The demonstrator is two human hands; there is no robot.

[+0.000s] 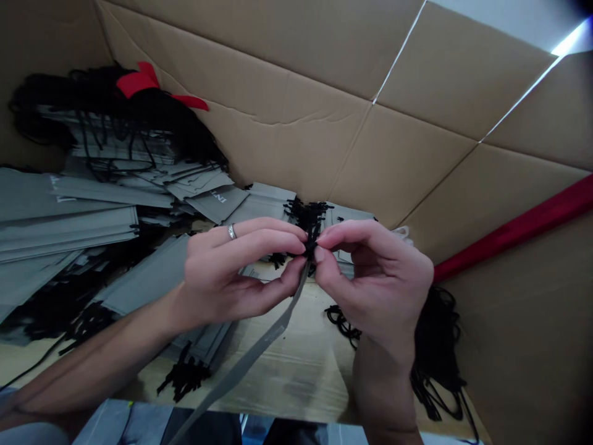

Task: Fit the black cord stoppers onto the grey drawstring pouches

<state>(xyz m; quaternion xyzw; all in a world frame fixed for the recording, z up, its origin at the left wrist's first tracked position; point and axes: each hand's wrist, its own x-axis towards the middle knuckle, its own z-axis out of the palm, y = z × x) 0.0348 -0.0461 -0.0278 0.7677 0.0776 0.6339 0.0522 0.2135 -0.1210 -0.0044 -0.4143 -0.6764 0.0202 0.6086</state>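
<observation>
My left hand [245, 266], with a ring on one finger, pinches a black cord [312, 233] between thumb and fingertips. Opposite it, my right hand [377, 272] pinches the same cord, thumb and forefinger almost meeting the left fingertips. From this spot a thin flat grey piece [271, 334], seen nearly edge-on, hangs down towards my lap. The exact shape of the cord between the fingers is hidden. Just beyond my hands lie grey flat pieces [266, 201] with black cord ends [310, 213] bunched together.
Stacks of grey flat pieces [69, 222], some with white printed letters, fill the left side. Behind them is a heap of black cords [41, 102] with a red strip [139, 81]. More black cords [438, 346] lie at right. Cardboard walls [287, 93] enclose the table [296, 371].
</observation>
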